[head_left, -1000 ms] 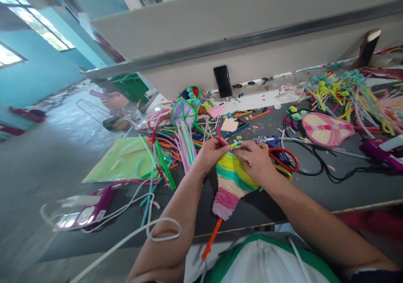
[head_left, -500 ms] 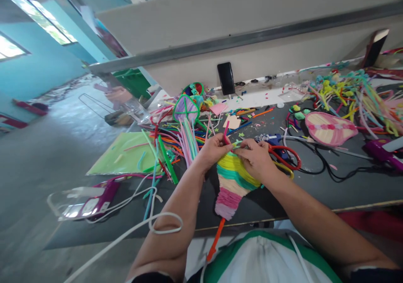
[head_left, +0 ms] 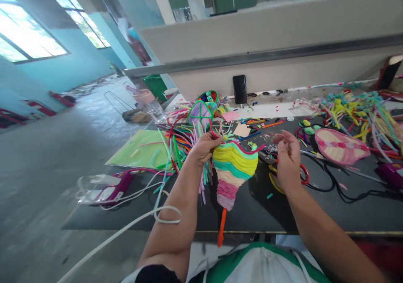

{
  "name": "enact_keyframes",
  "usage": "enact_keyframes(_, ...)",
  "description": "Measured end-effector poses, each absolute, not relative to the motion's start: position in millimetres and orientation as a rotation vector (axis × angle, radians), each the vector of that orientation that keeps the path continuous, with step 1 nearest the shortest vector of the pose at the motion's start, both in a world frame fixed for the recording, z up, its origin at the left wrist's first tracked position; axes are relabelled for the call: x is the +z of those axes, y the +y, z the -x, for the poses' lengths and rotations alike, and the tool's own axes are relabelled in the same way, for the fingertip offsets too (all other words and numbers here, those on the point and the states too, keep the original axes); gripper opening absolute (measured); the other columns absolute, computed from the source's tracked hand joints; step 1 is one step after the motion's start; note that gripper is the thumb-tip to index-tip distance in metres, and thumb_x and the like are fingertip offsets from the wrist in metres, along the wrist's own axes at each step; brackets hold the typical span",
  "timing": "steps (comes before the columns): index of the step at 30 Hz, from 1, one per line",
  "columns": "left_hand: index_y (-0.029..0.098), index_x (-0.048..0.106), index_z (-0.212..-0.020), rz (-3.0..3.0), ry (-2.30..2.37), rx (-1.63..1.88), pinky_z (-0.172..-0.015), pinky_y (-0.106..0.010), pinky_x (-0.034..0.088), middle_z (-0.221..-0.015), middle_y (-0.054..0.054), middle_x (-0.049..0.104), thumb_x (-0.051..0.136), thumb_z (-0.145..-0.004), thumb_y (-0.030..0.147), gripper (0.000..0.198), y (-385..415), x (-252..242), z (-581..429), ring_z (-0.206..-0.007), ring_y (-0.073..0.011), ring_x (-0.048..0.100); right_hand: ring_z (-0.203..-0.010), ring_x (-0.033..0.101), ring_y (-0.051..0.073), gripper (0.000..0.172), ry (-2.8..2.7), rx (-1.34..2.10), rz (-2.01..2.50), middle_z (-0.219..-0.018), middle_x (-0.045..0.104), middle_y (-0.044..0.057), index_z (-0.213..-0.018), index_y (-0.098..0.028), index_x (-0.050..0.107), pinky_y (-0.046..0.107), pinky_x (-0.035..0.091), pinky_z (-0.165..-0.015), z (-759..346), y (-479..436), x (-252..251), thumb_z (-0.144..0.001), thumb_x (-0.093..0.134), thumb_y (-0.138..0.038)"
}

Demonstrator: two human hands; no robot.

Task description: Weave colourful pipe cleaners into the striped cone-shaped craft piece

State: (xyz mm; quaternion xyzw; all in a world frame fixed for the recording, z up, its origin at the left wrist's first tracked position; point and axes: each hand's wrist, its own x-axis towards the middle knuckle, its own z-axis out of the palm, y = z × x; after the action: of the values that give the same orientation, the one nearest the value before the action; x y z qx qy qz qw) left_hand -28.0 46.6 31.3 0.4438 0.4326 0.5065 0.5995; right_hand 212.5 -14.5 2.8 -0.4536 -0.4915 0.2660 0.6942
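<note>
My left hand [head_left: 206,148] pinches the upper left corner of a striped pipe-cleaner piece [head_left: 234,163], shaped like a leaf or fan. It has yellow, teal, cream, pink and lilac bands, with an orange stem [head_left: 222,228] hanging below. Along its top edge runs a dark pink pipe cleaner [head_left: 248,151] whose right end sticks out past the piece. My right hand [head_left: 288,159] is raised to the right, apart from the piece, with its fingers loosely apart and nothing visible in them. Partly hidden behind it are red-handled scissors [head_left: 304,174] and a yellow handle [head_left: 276,185].
A purple glue gun [head_left: 118,188] lies at the left, its white cord looping near my left forearm. A green sheet [head_left: 138,150], bundled pipe cleaners, a phone [head_left: 239,89] and a pink leaf-shaped piece [head_left: 341,146] lie around. Black cords [head_left: 346,192] run at the right.
My right hand has let go of the piece's top edge and moved right. The dark pink strand now stretches along that edge. The camera view has shifted, too.
</note>
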Motion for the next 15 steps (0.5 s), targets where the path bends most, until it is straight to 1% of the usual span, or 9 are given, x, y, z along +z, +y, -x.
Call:
enact_keyframes(3, 0.015, 0.055, -0.068, -0.961, 0.988, 1.224, -0.053, -0.022, 0.044, -0.057, 0.004, 0.059, 0.089, -0.047, 0.028, 0.042, 53, 28, 36, -0.050, -0.0081, 0.055, -0.103, 0.059, 0.018, 0.032, -1.077, 0.705, 0.982, -0.116, 0.059, 0.007, -0.122, -0.027, 0.049, 0.040, 0.046, -0.096, -207, -14, -3, -0.091, 0.047, -0.034)
enact_keyframes(8, 0.014, 0.056, -0.067, -0.947, 1.077, 1.282, -0.052, -0.024, 0.046, -0.056, 0.001, 0.061, 0.089, -0.042, 0.032, 0.045, 59, 17, 33, -0.051, -0.0112, 0.057, -0.101, 0.060, 0.019, 0.034, -1.112, 0.798, 0.939, -0.114, 0.060, 0.007, -0.122, -0.026, 0.048, 0.040, 0.048, -0.091, -200, -10, -16, -0.090, 0.049, -0.034)
enact_keyframes(11, 0.015, 0.055, -0.068, -0.957, 1.119, 1.376, -0.051, -0.023, 0.044, -0.054, 0.003, 0.060, 0.088, -0.044, 0.032, 0.044, 60, 12, 28, -0.050, -0.0103, 0.056, -0.101, 0.060, 0.018, 0.033, -1.096, 0.748, 0.958, -0.114, 0.059, 0.007, -0.121, -0.025, 0.048, 0.040, 0.048, -0.090, -202, -7, -18, -0.090, 0.048, -0.034)
enact_keyframes(15, 0.016, 0.054, -0.068, -1.072, 1.202, 1.476, -0.053, -0.022, 0.042, -0.052, 0.006, 0.057, 0.084, -0.050, 0.031, 0.039, 57, 12, 21, -0.050, -0.0095, 0.054, -0.108, 0.057, 0.019, 0.031, -1.212, 0.577, 1.028, -0.117, 0.058, 0.008, -0.121, -0.025, 0.047, 0.041, 0.045, -0.096, -202, -8, -9, -0.091, 0.045, -0.034)
